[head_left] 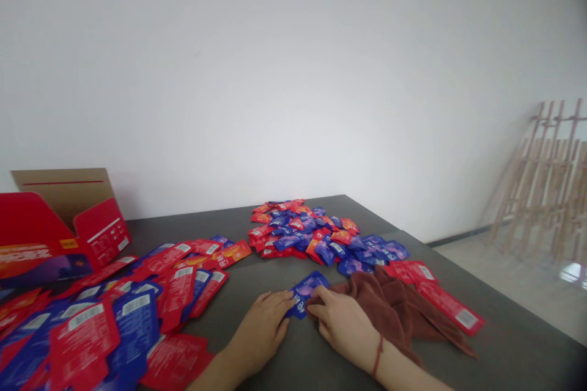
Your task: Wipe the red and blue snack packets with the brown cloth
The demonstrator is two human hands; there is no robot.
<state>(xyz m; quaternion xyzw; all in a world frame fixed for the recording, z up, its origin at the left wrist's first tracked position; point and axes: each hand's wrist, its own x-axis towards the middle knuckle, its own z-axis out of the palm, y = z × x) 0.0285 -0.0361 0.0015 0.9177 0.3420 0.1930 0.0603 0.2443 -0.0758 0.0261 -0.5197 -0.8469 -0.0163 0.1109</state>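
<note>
Blue sachet [306, 294] lies at the middle of the dark grey table [302, 360], between both hands. The left hand [261, 330] meets its lower end, fingers together and extended; the right hand [342, 324] meets its other end, fingers bent over it. Whether either hand has a firm grip, I cannot tell. A brown towel [394, 311] touches the right hand at 3 o'clock, with red sachets [452, 308] just beyond. A mixed red and blue heap [312, 232] sits unsorted at 12 o'clock. A broad spread of flattened sachets [119, 317] covers the table at 9 o'clock, reaching a red carton [59, 232] at 10 o'clock. Its contents are hidden. A wooden frame [545, 195] leans far off at 2 o'clock.
</note>
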